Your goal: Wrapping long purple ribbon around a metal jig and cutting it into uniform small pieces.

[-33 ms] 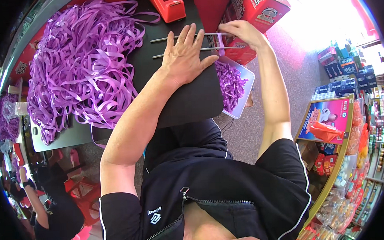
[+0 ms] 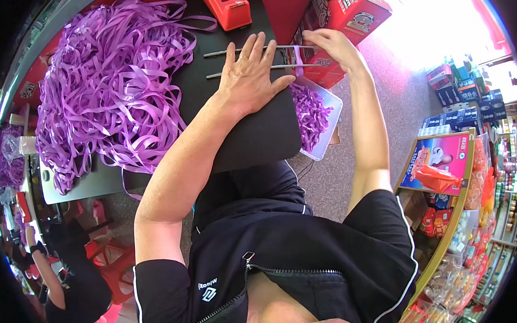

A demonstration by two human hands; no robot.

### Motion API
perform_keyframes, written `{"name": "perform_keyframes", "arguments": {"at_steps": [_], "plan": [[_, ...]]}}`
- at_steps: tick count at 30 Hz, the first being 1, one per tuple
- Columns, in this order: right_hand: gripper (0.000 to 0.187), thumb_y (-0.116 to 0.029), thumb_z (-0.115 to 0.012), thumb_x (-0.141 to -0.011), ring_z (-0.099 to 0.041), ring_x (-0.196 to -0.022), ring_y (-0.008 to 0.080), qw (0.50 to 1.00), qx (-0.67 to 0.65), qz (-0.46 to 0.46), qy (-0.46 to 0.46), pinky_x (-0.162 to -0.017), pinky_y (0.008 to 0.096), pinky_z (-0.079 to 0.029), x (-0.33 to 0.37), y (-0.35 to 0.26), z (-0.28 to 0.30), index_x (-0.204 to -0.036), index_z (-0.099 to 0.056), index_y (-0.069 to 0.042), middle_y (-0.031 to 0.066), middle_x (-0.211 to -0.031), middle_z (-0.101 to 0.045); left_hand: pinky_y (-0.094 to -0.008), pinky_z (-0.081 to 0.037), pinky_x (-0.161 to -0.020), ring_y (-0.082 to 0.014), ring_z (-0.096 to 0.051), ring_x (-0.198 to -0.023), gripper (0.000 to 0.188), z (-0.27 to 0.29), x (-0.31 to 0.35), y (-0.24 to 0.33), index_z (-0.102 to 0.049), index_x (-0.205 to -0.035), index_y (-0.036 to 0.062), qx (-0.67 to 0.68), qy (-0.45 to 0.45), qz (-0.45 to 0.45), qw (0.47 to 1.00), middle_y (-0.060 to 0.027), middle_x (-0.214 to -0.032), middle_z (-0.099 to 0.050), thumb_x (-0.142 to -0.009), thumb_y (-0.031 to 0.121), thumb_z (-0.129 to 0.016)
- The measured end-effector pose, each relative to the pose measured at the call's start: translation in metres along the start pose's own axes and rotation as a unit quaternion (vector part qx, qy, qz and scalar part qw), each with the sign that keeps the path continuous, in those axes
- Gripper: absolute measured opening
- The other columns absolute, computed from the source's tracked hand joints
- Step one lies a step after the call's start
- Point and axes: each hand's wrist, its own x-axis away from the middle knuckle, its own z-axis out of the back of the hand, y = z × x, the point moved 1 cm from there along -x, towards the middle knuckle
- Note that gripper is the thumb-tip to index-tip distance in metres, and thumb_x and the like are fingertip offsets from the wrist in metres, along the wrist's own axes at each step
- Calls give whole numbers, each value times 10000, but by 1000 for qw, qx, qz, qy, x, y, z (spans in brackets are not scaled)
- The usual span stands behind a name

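Flat across two thin metal rods (image 2: 213, 54) lies my left hand (image 2: 244, 78), fingers stretched and slightly apart, on a black mat (image 2: 257, 135). The rods run side by side and stick out past the mat's right edge. A short purple ribbon (image 2: 298, 57) bridges them near their right ends. My right hand (image 2: 334, 47) is at the tip of the far rod, its fingers pinched; what they hold, if anything, is hidden. Left of the mat spreads a big tangled heap of purple ribbon (image 2: 114, 87). Below the rod ends, a white bin (image 2: 330, 134) holds purple ribbon pieces (image 2: 312, 116).
A red tape dispenser (image 2: 228, 11) stands at the mat's far edge. Red printed cartons (image 2: 359, 18) stand at the far right. A display counter (image 2: 437, 162) with packaged goods is on the right. At lower left, another person (image 2: 79, 285) is near a red stool (image 2: 113, 266).
My right hand has shifted slightly to the right, toward the rods' ends. My left hand stays nearly in place on the rods.
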Motion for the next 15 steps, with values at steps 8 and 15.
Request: {"name": "perform_keyframes", "arguments": {"at_steps": [8,15], "plan": [[346,-390,-671,-833,-582,-724,77,962,-180,-162,-128,-641,202,-405,42,-7,-24,-904,-694,-52,14,-824,-666,-490,-128,-1139,-257,-161,-1410,815,0,1,-3,-254,-1447,67,5,3,5,1000,-142,-1506,-216,-885,653,-332],[213,-255,-688,-829,-576,-680,56,944,-219,-163,-188,-635,194,-432,34,1,-21,-895,-691,-52,3,-782,-664,-487,-132,-1139,-257,-164,-1410,816,-2,1,-5,-253,-1447,69,7,8,3,1000,-136,-1504,-225,-883,651,-341]]}}
